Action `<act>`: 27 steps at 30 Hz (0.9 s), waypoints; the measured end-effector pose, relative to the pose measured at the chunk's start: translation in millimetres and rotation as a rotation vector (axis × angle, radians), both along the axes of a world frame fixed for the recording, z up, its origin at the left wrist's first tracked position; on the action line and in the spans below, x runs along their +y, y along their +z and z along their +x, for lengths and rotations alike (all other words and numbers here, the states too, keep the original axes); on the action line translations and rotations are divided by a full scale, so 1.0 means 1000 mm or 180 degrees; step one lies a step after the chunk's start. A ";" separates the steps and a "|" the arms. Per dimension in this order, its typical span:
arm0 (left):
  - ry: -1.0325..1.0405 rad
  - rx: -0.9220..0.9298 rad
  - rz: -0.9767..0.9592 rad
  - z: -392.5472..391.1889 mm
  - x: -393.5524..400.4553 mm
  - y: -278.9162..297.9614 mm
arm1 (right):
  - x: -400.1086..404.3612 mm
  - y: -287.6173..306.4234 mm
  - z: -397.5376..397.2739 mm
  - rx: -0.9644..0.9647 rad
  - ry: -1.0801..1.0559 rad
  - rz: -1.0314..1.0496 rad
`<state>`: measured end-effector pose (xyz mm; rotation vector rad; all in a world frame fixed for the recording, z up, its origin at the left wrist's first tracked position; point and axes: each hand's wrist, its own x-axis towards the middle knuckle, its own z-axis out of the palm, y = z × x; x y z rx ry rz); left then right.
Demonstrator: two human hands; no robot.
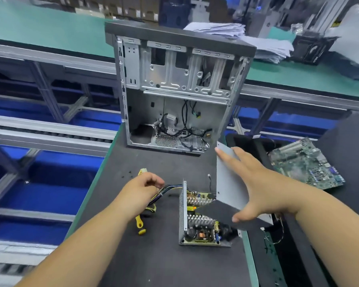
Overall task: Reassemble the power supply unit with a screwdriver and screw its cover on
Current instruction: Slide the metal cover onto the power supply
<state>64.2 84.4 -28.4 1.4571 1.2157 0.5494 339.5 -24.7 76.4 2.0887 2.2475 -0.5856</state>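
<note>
Cover (230, 183) sits tilted in your right hand (255, 181) grip, just right of the open power supply unit (199, 220); left hand (141, 189) pinches its cable bundle (170, 188).

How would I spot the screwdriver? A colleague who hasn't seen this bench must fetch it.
Start at the open computer case standing on the dark mat, then come down to the open power supply in front of it. Left of that, partly under the left forearm, lies the screwdriver, the only thing with a yellow handle.

Matt grey sheet-metal cover (229, 179), bare metal case (174, 79), matt dark mat (153, 255).
</note>
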 end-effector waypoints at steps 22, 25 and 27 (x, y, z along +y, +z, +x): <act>-0.1157 0.1932 0.2349 -0.034 0.047 0.112 | 0.048 -0.022 -0.049 0.3040 -0.1730 0.0319; -0.1493 0.3058 0.2623 -0.042 0.069 0.085 | 0.049 -0.037 -0.033 0.2736 -0.2134 0.0453; -0.1636 0.3095 0.2607 -0.043 0.080 0.067 | 0.048 -0.047 -0.026 0.2555 -0.2304 0.0456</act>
